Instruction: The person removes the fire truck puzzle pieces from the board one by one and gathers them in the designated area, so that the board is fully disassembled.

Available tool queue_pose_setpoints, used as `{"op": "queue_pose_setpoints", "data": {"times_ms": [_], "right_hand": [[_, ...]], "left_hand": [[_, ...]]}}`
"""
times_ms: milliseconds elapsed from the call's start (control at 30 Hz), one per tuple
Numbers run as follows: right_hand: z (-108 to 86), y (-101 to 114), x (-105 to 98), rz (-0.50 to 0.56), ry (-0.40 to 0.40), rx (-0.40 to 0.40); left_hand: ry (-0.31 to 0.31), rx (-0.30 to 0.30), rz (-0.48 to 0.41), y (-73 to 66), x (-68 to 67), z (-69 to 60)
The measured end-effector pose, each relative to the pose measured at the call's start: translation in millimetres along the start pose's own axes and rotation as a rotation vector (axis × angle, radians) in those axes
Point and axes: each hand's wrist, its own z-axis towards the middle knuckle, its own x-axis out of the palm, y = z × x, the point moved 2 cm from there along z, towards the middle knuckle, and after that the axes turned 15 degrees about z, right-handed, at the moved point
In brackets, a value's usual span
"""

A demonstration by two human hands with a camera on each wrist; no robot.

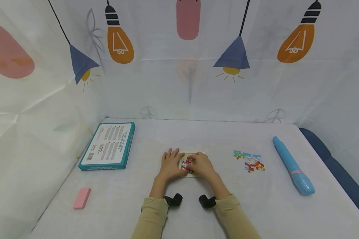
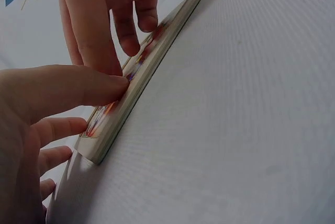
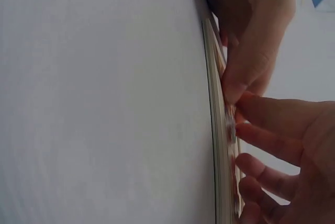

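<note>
A small wooden puzzle board [image 1: 194, 176] with a coloured picture lies flat on the table, partly covered by both hands. My left hand [image 1: 169, 165] is at its left side, fingers spread and nearly straight. In the left wrist view the left thumb [image 2: 104, 89] rests across the board's face, and the index fingertip touches its edge. My right hand [image 1: 202, 165] reaches over from the right, fingers bent down onto the picture. A puzzle piece [image 3: 231, 130] sits slightly raised under the right fingertips in the right wrist view; whether they pinch or press it is unclear.
Several joined loose puzzle pieces [image 1: 254, 163] lie right of the board. Farther right is a blue pen-shaped object [image 1: 291, 166]. A teal-edged flat box [image 1: 107, 146] lies at the back left, with a pink block [image 1: 82, 198] nearer. White printed curtains surround the table.
</note>
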Motion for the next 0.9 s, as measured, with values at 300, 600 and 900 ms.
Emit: {"op": "queue_pose_setpoints", "data": {"times_ms": [300, 600, 900], "right_hand": [[0.8, 5, 4, 0.069, -0.010, -0.021], [-3.8, 1, -9, 0.332, -0.106, -0.010], [-8.0, -16, -36, 0.402, -0.164, 0.135]], "left_hand": [[-0.021, 0.003, -0.024, 0.3, -1.1, -1.1], [-0.014, -0.003, -0.004, 0.1, -0.8, -0.4], [-0.019, -0.008, -0.005, 0.1, -0.8, -0.9]]}}
